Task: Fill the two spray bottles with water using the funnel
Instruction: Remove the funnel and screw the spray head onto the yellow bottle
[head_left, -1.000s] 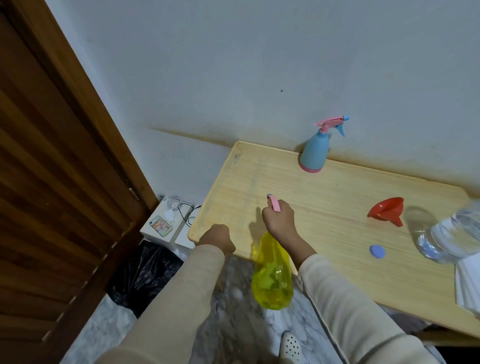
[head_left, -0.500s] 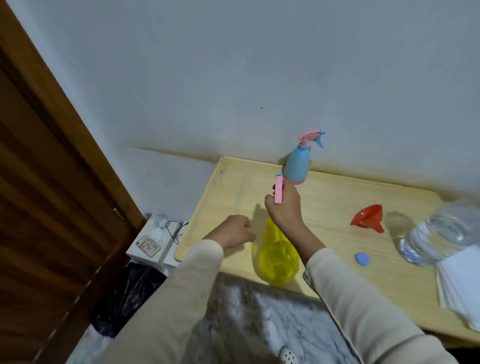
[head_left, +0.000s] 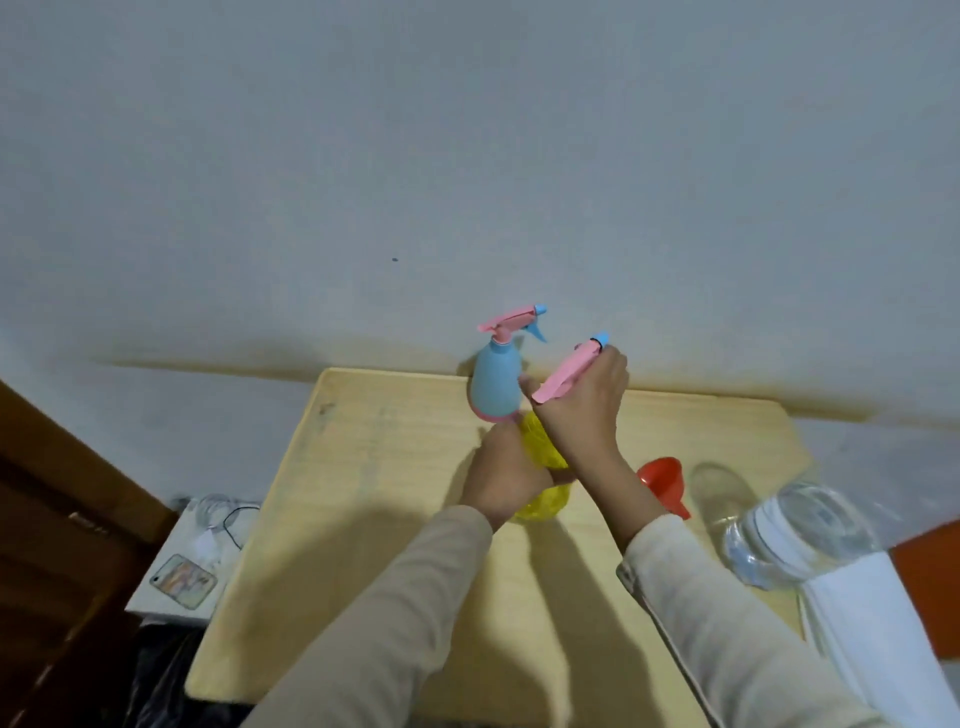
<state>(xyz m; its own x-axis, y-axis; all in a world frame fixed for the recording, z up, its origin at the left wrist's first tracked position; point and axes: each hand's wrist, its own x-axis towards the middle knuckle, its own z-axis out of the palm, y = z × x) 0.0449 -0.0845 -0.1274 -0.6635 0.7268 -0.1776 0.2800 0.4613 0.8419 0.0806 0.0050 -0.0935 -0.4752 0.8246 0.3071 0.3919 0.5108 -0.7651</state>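
Observation:
A yellow spray bottle (head_left: 540, 452) stands on the wooden table (head_left: 374, 467) near its middle. My left hand (head_left: 506, 475) wraps around its body. My right hand (head_left: 584, 410) is closed on its pink spray head (head_left: 569, 371), which is tilted up to the right. A blue spray bottle (head_left: 496, 384) with a pink head stands upright just behind, by the wall. The red funnel (head_left: 665, 483) lies on its side to the right of my right forearm. A clear water container (head_left: 800, 535) sits further right.
A white folded cloth or paper (head_left: 883, 634) lies at the table's right front. Left of the table, lower down, is a white box (head_left: 182, 571) with a cable and a phone. A wooden door (head_left: 52, 545) stands at far left.
The yellow bottle has come up from below the table's front edge onto the table. My left hand has moved from the table edge to grip the bottle's body.

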